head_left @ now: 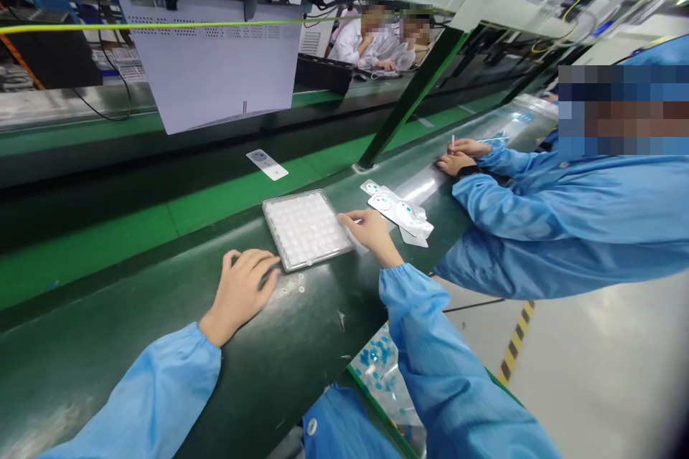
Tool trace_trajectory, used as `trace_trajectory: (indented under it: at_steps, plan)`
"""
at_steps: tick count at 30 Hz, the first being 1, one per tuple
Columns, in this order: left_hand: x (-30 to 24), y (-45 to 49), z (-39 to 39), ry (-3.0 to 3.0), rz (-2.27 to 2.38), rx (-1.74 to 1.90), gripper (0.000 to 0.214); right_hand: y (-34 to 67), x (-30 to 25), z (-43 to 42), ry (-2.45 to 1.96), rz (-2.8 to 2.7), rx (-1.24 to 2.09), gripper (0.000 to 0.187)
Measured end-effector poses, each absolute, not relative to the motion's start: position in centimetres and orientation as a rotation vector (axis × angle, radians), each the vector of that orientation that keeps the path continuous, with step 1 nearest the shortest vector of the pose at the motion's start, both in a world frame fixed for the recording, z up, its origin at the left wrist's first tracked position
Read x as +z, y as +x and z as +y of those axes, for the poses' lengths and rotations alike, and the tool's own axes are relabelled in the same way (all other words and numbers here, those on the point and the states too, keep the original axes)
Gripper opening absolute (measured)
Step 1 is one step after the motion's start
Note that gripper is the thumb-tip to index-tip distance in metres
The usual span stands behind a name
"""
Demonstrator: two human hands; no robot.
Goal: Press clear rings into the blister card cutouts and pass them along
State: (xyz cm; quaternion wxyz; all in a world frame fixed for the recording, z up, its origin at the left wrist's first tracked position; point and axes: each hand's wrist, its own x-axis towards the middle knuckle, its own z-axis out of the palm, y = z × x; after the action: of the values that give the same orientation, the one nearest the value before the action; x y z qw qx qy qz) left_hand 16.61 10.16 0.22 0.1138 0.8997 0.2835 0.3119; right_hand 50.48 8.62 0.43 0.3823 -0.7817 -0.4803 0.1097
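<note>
A clear, shallow square tray [334,255] filled with rows of small white pieces lies on the dark green bench. My left hand [242,290] rests beside its near left corner, fingers loosely bent and apart, with nothing visible in them. At the tray's right edge is my right hand [371,233], thumb and forefinger drawn together. Whatever sits between those fingertips, if anything, is too small to make out. Several tiny white rings [301,289] are scattered on the bench just in front of the tray. Right of my right hand lies a loose pile of white printed cards [401,211].
A single white card [268,165] lies on the green strip behind the tray. A green post [412,104] rises beyond the cards. At the right a co-worker in a blue smock [538,208] works at the same bench. Below my right arm is a bag of blue pieces [380,366].
</note>
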Motion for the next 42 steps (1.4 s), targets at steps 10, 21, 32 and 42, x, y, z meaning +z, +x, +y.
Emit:
trace_trajectory:
  at_steps: [10, 21, 32, 42]
  plan:
    - [-1.7, 13.6, 11.9, 2.470, 0.872, 0.835, 0.036, 50.0, 0.9, 10.3, -1.967, -1.205, 0.476, 0.028]
    - [-1.8, 12.5, 10.8, 2.523, 1.068, 0.778, 0.050, 48.6, 2.4, 9.9, -1.842, -1.129, 0.597, 0.022]
    - [-2.4, 13.1, 11.0, 2.396, 1.112, 0.562, 0.125, 45.2, 1.7, 9.8, -1.741, -1.037, 0.805, 0.042]
    - [-2.8, 12.8, 11.2, 2.453, 1.039, 0.618, 0.098, 42.1, 4.8, 9.2, -1.791, -1.079, 1.109, 0.051]
